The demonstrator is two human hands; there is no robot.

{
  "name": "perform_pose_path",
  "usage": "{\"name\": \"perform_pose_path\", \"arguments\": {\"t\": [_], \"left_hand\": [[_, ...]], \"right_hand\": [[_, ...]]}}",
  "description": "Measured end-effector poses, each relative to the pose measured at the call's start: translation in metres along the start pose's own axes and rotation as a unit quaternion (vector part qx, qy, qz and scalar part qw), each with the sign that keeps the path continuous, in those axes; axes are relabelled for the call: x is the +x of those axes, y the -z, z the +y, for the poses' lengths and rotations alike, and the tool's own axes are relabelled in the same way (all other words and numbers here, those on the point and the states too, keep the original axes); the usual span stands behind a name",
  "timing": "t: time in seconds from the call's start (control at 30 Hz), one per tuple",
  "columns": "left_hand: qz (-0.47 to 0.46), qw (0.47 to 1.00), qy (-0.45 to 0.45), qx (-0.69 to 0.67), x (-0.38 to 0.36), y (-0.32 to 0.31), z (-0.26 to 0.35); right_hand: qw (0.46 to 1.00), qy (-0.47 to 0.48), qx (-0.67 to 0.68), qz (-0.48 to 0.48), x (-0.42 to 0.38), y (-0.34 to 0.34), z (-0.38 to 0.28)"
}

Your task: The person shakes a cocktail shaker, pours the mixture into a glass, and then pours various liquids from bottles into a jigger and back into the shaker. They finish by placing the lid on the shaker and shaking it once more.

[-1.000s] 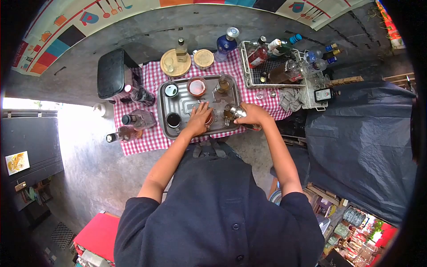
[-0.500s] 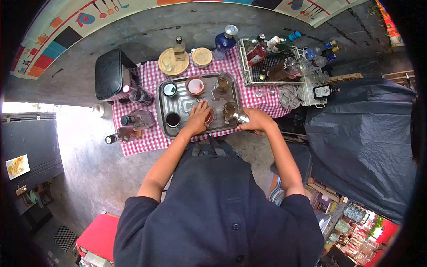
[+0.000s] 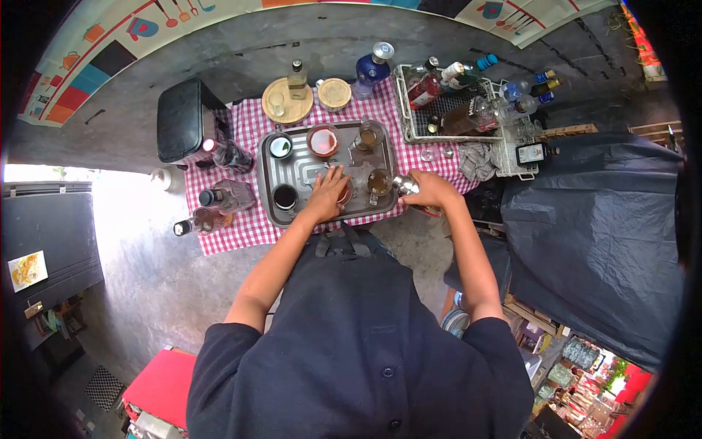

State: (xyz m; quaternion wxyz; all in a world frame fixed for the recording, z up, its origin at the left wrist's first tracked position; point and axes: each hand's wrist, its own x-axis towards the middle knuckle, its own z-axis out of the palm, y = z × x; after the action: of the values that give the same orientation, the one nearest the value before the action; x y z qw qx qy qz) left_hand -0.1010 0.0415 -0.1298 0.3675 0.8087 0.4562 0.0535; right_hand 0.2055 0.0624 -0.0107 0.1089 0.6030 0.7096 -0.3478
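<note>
Right hand (image 3: 431,190) clenches a slick steel jigger (image 3: 404,184); left hand (image 3: 327,194) fingers grasp the fragile glass (image 3: 342,194) — grip sides, not rim.

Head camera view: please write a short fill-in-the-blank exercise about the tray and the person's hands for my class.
1. The left hand rests on a glass standing on the metal ____.
2. The tray lies on a red and white ____ cloth.
3. The right hand holds a small ____ cup beside the tray.

Missing words: tray; checked; metal

Glasses crowd the metal tray (image 3: 292,170); bottles (image 3: 219,197) flank its left, a wire rack (image 3: 409,121) its right.
</note>
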Motion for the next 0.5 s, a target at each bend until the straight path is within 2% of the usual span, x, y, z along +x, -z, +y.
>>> {"name": "perform_pose_path", "arguments": {"t": [0.4,0.5], "left_hand": [[-0.015,1.000,0.009,-0.002,0.000,0.004,0.004],[-0.018,1.000,0.009,-0.001,0.000,0.005,0.004]], "right_hand": [[1.000,-0.002,-0.017,-0.013,0.016,0.011,-0.022],[0.999,0.034,-0.023,0.003,0.018,0.006,-0.025]]}}
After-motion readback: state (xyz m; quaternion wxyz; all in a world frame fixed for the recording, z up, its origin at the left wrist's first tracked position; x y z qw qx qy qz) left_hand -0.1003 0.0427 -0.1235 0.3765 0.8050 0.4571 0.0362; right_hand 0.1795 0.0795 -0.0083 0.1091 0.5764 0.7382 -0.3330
